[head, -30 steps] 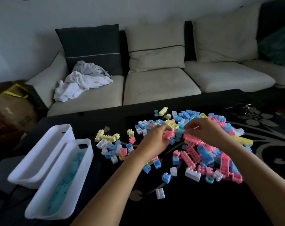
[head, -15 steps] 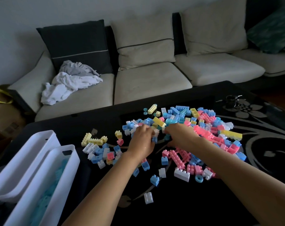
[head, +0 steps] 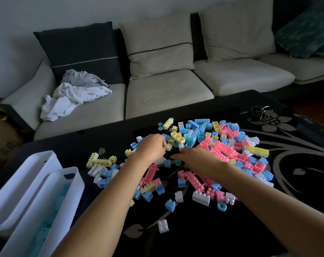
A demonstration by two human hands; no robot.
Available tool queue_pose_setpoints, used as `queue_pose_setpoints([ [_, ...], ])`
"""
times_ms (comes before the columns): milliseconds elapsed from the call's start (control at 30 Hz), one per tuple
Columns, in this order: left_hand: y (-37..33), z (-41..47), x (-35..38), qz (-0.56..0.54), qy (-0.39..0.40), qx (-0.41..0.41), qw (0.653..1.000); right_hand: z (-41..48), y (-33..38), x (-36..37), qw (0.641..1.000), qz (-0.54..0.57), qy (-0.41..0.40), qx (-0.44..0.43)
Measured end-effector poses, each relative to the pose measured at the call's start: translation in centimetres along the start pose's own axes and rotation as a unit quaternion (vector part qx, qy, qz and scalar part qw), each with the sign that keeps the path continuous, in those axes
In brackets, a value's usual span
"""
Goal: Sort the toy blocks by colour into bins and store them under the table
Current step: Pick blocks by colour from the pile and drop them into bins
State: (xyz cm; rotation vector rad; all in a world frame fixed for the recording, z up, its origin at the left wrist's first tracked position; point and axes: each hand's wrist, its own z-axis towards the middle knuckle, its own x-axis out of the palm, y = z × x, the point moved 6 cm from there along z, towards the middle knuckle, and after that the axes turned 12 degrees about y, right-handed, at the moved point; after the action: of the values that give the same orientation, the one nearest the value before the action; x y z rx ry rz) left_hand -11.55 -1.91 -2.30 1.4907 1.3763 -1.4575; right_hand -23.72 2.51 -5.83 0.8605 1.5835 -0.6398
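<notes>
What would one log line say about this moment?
stage: sorting | left hand: fingers curled in block pile | right hand: fingers straight, reaching into pile | near bin: blue blocks inside

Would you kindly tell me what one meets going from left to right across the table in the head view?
White bin of blue blocks → yellow block cluster → left hand → right hand → long yellow block.
</notes>
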Motion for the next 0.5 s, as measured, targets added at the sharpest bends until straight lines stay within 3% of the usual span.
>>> queue_pose_setpoints([
  [233,-2.6,3.8,1.7,0.030,0.007,0.060,0.998,-0.1,0.6,1.0,0.996,-0.034,-0.017,-0.081],
  [433,-3.0,4.9,2.4,0.087,0.003,0.049,0.995,-0.3,0.6,0.5,0.995,-0.068,0.011,-0.071],
  [500,-3.1,4.8,2.4,0.098,-0.008,0.039,0.994,-0.5,0.3,-0.1,0.998,-0.014,-0.001,-0.062],
])
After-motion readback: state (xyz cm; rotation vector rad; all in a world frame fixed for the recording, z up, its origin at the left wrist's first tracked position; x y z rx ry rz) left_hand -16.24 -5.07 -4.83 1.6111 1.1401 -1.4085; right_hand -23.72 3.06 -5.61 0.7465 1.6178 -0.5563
